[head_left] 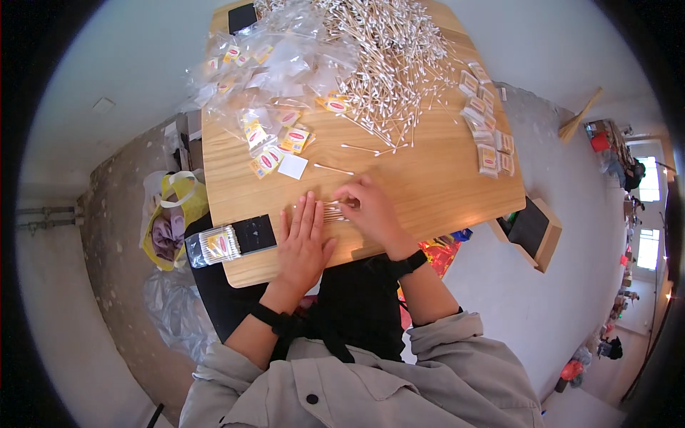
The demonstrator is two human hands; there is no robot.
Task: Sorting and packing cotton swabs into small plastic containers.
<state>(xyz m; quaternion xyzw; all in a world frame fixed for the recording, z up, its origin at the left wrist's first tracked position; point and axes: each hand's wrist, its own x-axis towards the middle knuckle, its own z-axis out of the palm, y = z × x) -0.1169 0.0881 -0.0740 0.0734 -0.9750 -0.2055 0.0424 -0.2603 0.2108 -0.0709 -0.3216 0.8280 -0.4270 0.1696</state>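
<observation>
Flat on the wooden table (421,182) lies my left hand (303,239), fingers stretched out, beside and partly over the left ends of a small row of cotton swabs (332,212). At the right end of that row my right hand (371,212) is closed in a pinch at a swab; its fingertips hide part of it. A single cotton swab (334,170) rests just beyond both hands. Farther off, a large loose heap of cotton swabs (389,64) covers the far part of the table.
Clear plastic bags (285,50) with yellow-and-white labels and a white card (292,166) lie at the far left. Filled swab packs (487,158) are stacked along the right edge. Near the left corner, a bagged swab pack (217,245) sits by a black pad (255,233).
</observation>
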